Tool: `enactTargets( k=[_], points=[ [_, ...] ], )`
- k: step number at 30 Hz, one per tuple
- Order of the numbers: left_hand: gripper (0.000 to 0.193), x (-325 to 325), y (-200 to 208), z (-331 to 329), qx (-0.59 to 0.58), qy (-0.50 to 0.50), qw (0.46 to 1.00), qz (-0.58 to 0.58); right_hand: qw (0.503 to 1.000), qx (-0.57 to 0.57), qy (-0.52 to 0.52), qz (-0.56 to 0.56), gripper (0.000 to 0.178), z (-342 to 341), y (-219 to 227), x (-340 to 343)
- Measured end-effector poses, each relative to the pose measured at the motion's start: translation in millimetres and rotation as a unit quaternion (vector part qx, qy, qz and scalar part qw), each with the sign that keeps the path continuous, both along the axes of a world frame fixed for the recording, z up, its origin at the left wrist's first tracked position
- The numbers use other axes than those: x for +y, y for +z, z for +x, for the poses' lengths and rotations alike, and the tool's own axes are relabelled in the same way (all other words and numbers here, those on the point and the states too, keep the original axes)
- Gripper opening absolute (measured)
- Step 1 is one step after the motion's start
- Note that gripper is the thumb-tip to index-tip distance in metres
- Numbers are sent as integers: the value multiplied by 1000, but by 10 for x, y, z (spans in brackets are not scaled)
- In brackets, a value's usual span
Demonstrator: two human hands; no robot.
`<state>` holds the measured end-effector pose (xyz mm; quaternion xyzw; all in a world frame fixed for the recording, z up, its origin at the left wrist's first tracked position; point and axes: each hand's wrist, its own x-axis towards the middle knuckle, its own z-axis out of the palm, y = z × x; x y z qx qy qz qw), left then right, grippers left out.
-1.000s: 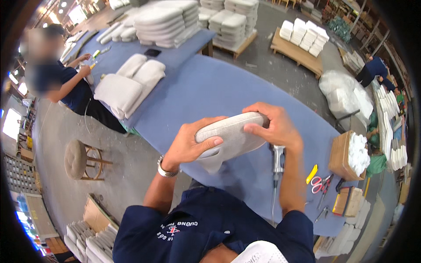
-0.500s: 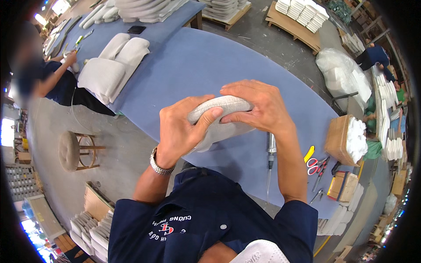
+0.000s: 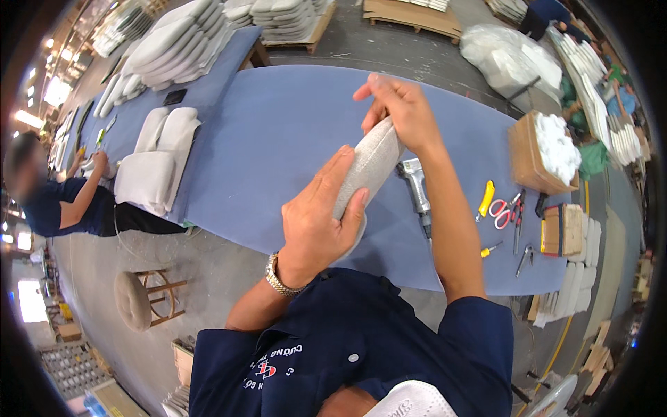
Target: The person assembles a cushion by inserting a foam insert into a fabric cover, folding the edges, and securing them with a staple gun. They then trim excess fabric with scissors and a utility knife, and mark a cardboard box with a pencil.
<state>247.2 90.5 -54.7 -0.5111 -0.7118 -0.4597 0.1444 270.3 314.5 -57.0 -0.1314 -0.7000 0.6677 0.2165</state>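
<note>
A light grey fabric-covered cushion (image 3: 372,165) is held up on edge over the blue table, slanting from lower left to upper right. My left hand (image 3: 316,208) grips its near part, with the thumb on one side and the fingers along the other. At the upper end, my right hand (image 3: 406,115) is closed on the cushion's edge with bent fingers, the index finger lifted away. A metal watch circles my left wrist. Just beyond the cushion, a silver air-powered tool (image 3: 417,187) lies on the table, partly behind my right forearm.
The blue table (image 3: 292,104) carries a yellow-handled cutter (image 3: 486,199), red-handled scissors (image 3: 500,214), pliers, a small screwdriver (image 3: 491,250) and a box of white stuffing (image 3: 542,149) on the right. Grey cushions (image 3: 146,177) lie at left, near a co-worker (image 3: 69,201). A round stool (image 3: 132,301) stands on the floor.
The cushion has turned from roughly level to a steep slant. My right hand has moved up to its far end, while my left hand has shifted right and down. The view has shifted.
</note>
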Motion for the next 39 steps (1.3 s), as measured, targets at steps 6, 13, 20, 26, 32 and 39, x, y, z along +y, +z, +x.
enactTargets(
  k=[6,13,20,26,32,39],
  points=[
    [67,81,-243,323,-58,-138,989,-2,986,15,-48,-159,51,212,-451,255],
    [81,146,-343,334,-136,-167,976,-1,976,17,-120,-179,50,207,-749,198],
    [77,-54,1,-66,-183,-154,966,-102,991,110,-74,-11,56,204,-448,-51],
    [60,-677,375,-438,-198,-130,952,-193,957,18,198,213,51,283,76,-160],
    [53,-746,305,-79,-184,-16,960,-209,846,-16,366,387,63,267,301,-375],
    [47,-723,219,-133,-161,29,977,-136,840,103,246,472,57,299,224,-520]
  ],
)
